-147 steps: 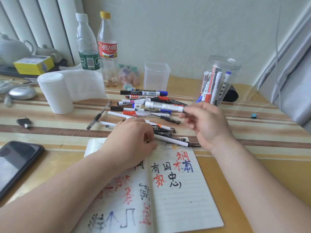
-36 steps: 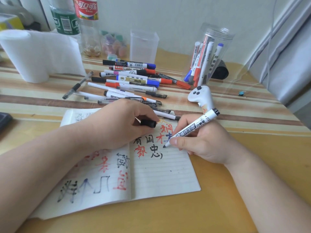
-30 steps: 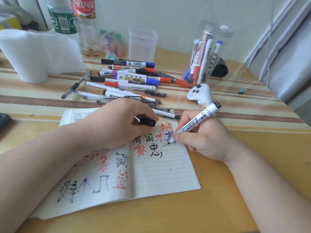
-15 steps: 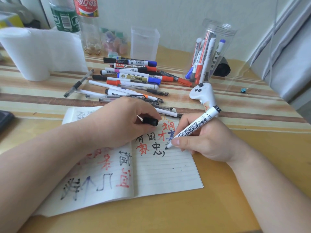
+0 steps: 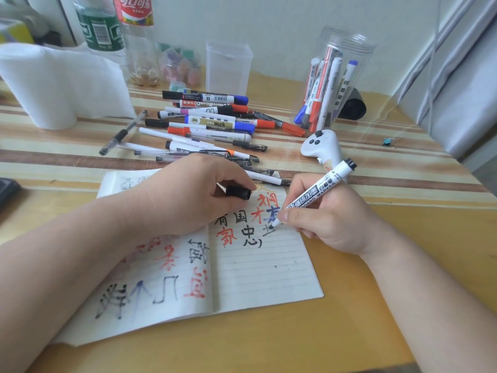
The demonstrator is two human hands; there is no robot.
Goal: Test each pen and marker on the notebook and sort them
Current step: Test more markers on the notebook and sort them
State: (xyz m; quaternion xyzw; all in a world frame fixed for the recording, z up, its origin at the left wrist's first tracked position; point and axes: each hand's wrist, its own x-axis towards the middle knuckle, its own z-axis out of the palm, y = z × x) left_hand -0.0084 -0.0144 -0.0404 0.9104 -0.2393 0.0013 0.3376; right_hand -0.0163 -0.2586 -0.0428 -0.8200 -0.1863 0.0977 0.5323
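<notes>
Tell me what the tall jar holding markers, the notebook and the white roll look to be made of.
Jar: probably clear, glossy plastic; the markers show straight through its wall, though glass cannot be ruled out.
Notebook: matte ruled paper; the marker strokes have soaked in with fuzzy edges.
White roll: apparently soft tissue paper; matte, with a loose sheet hanging off.

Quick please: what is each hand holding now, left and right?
Left hand: holding the black cap.
Right hand: holding the marker, tip on the notebook.
</notes>
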